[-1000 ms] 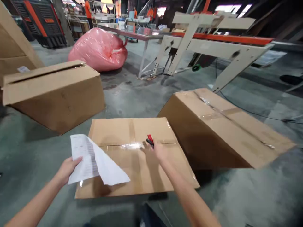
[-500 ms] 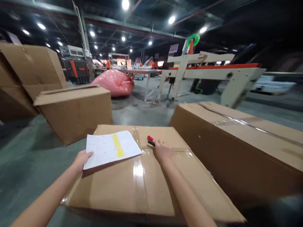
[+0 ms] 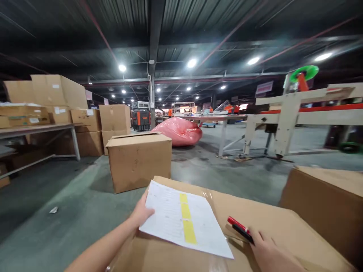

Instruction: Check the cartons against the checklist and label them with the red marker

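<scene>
Over the carton [image 3: 255, 204], white paper [image 3: 170, 219] slants, faintly printed, striped yellow

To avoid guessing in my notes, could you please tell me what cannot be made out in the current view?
Head view throughout:
Paper: print too small to read.
Left hand: some fingers hidden beneath the paper.
Red pen: one end hidden by the right hand.
Box under the paper: cut off by the bottom edge.
</scene>
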The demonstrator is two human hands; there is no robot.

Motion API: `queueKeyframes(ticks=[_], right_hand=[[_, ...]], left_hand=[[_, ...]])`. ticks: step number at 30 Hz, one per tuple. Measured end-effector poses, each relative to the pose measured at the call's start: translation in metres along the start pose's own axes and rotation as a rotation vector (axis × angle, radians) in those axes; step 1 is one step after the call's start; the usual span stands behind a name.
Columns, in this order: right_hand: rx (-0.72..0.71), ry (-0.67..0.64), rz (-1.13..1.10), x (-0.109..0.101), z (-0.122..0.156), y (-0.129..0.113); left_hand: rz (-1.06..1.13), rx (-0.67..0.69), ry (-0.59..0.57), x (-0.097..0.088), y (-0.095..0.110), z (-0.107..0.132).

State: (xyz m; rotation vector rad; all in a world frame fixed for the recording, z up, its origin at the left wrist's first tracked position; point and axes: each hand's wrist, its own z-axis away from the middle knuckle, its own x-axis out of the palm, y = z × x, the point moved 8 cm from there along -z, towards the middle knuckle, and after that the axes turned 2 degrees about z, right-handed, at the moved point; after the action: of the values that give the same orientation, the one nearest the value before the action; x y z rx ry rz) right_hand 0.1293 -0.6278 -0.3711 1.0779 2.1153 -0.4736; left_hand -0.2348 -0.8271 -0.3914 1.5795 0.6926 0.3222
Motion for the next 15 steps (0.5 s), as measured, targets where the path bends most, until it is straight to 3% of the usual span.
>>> queueKeyframes(ticks=[2,4,8,12,15], right_hand=[[0.026,-0.066,0.079,-0.005,0.0,0.005],[0.143,-0.139,0.104,-0.012,0.002,0.014],[0.254,-0.184,0.089,-0.026,0.003,0.014],[0.155,-0.017,0.019,-0.05,0.004,-0.013],[-0.018,0.077,0.007,-0.063,0.008,-0.044]], left_hand=[[-0.063,-0.006,0.097,0.002,0.001,0.001],[-0.14,0.01,0.142,0.005,0.0,0.004],[-0.331,0.045,0.09,0.013,-0.003,0.007],[-0.528,0.075,0.039,0.019,0.003,0.011],[-0.675,0.107,0.098,0.021,0.013,0.017]])
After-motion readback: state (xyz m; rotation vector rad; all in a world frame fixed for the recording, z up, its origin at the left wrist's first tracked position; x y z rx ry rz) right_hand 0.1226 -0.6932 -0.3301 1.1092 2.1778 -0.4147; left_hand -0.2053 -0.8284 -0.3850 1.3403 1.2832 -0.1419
